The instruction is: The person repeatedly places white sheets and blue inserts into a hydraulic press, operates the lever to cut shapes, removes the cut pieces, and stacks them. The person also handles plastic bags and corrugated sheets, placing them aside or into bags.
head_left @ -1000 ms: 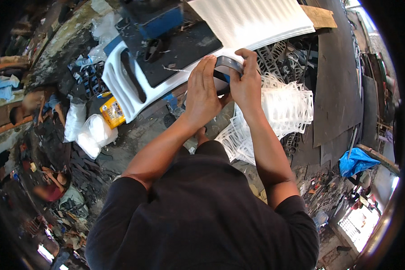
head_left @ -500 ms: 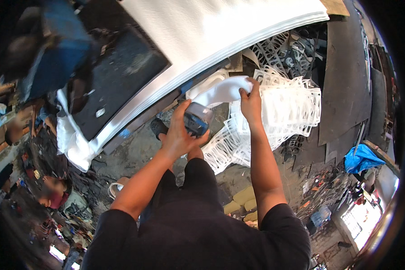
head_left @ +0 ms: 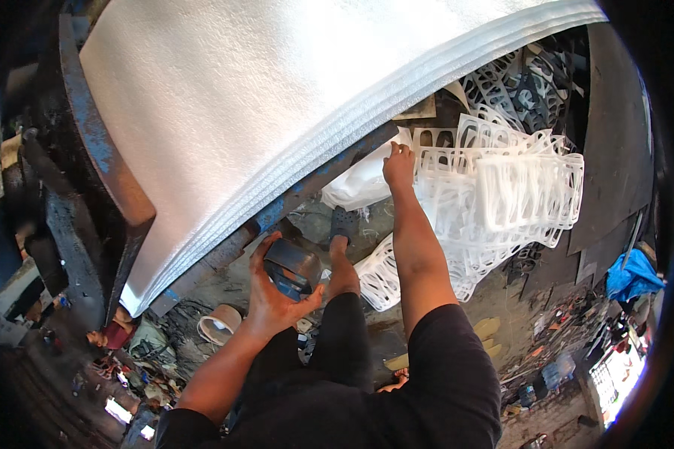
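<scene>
While left hand grips tape roll (fingers curled)

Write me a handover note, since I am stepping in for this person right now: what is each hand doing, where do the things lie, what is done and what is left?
Left hand: holds a dark tape roll low, in front of the body.
Right hand: stretched forward, fingers on a white foam piece at the edge of the blue metal frame.
Things: big stack of white foam sheets lies on the frame; pile of white cut-out foam scrap to the right; another tape roll on the floor.
Done: foam piece gripped.
Left: no tape on it that I can see.
</scene>
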